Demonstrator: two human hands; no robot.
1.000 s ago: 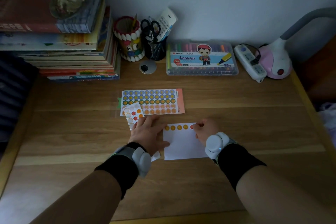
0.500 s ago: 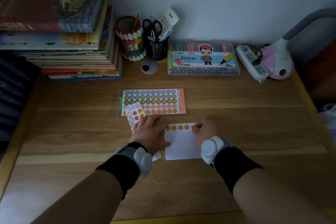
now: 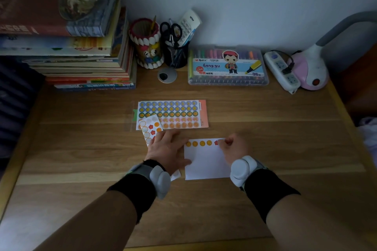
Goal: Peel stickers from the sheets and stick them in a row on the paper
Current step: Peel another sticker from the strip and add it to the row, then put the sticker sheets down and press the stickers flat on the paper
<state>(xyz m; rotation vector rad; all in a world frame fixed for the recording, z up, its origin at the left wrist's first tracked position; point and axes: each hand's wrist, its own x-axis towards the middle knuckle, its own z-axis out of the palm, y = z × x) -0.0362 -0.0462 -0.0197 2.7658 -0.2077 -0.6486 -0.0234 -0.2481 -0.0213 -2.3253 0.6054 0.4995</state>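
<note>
Head view showed little change from the half-second before: both hands had stayed where they were, and the red sticker (image 3: 216, 142) at the right hand's fingertips, hidden a moment earlier, peeked out again. At nine o'clock of the scene the small sticker sheet (image 3: 150, 128) lay tilted, several rings already bare, a few red stars and orange dots left on it, its lower part under the left hand (image 3: 167, 151). That hand lay flat, fingers spread, gripping nothing, its thumb touching the left edge of the white paper (image 3: 206, 164). At twelve o'clock from it sat the large sticker sheet (image 3: 173, 114), full of rows of round faces. Four orange smiley stickers (image 3: 198, 143) ran in a row along the paper's top edge. At the row's three o'clock end the right hand (image 3: 233, 146), fingers curled, pressed on the red sticker.
</note>
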